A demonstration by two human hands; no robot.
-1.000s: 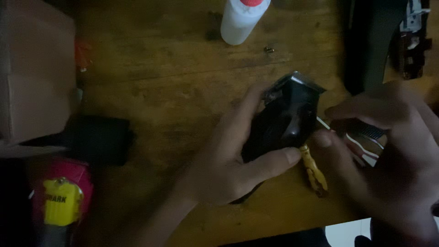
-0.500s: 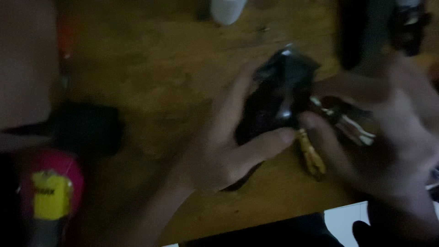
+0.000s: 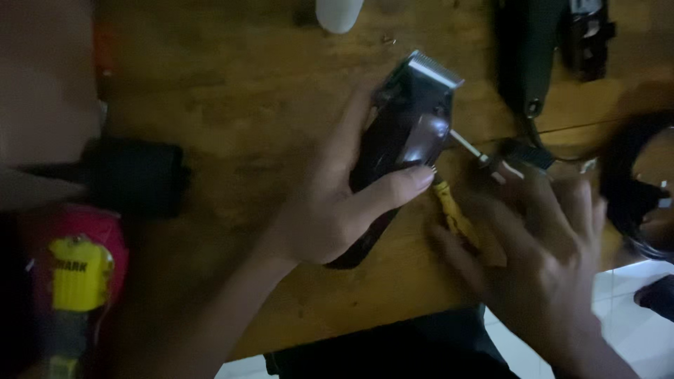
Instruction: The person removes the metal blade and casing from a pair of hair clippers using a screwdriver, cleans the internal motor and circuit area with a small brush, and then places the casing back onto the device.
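Observation:
My left hand [image 3: 319,214] grips a dark hair clipper [image 3: 411,119], thumb across its side, metal blade pointing to the upper right, just above the wooden table [image 3: 232,91]. My right hand [image 3: 544,260] lies to its right with fingers spread, low over the table. A small yellow tool [image 3: 451,210] peeks out under its fingers, beside my left thumb. A thin metal shaft with a dark handle [image 3: 484,158] runs from the clipper's side toward my right fingertips. I cannot tell whether the fingers touch it.
A white bottle [image 3: 338,12] stands at the far edge. A second black clipper [image 3: 528,56] and a coiled black cable [image 3: 628,186] lie at the right. A black cylinder [image 3: 137,175] and a pink tool with a yellow label [image 3: 78,270] are at the left.
My right hand has let go of the tool it pressed against the clipper and spread its fingers, sliding down and right. The clipper now stands more upright in my left hand.

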